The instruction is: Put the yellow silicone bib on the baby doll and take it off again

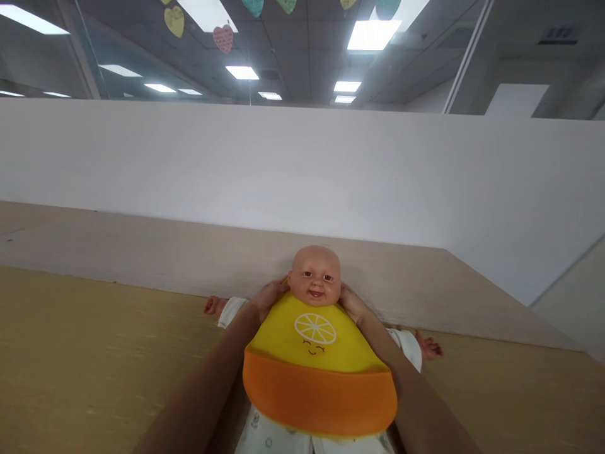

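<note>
A bald baby doll (316,265) lies on its back, face up, with its arms stretched out to both sides. Over its chest spreads a silicone bib (278,337), yellow above with a lemon slice and a smiling face, and an orange pocket (319,394) below. My left hand (271,295) is closed on the bib's neck band at the left side of the doll's neck. On the opposite side, my right hand (352,302) grips the band's other end. Behind the doll's head and neck, the fingertips of both hands are hidden.
The doll lies on a wooden surface (104,353), with a paler ledge (165,246) beyond its head. A white wall (265,164) rises behind, topped by glass with paper hearts (222,39). White patterned clothing (271,435) shows under the bib.
</note>
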### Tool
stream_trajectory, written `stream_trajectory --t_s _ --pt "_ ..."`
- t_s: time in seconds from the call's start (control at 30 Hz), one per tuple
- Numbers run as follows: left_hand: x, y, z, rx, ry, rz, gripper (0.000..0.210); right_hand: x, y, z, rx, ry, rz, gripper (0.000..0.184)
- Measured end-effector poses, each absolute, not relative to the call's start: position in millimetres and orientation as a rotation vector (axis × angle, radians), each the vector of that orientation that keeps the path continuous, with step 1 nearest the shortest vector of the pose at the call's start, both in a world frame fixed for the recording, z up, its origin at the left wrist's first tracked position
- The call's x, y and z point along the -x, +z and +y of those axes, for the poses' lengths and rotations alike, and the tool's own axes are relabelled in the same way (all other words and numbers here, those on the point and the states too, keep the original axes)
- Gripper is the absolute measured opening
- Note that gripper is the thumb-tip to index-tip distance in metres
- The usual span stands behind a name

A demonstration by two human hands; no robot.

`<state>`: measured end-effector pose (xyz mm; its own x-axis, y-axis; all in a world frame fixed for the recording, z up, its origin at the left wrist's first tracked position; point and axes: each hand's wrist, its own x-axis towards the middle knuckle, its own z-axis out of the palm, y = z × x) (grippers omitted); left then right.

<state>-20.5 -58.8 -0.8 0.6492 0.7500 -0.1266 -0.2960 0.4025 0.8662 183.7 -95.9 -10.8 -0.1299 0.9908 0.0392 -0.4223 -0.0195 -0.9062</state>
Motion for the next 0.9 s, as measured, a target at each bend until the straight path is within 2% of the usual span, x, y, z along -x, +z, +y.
stream_trajectory --t_s 0.37,0.9 --pt "20 7 -66 -0.881 0.754 0.441 0.062 -180 2 -100 0.855 1.559 -0.864 0.028" --pt "23 6 -67 -0.803 1.021 0.609 0.06 -186 -11 -95 0.903 1.519 -0.981 0.028"
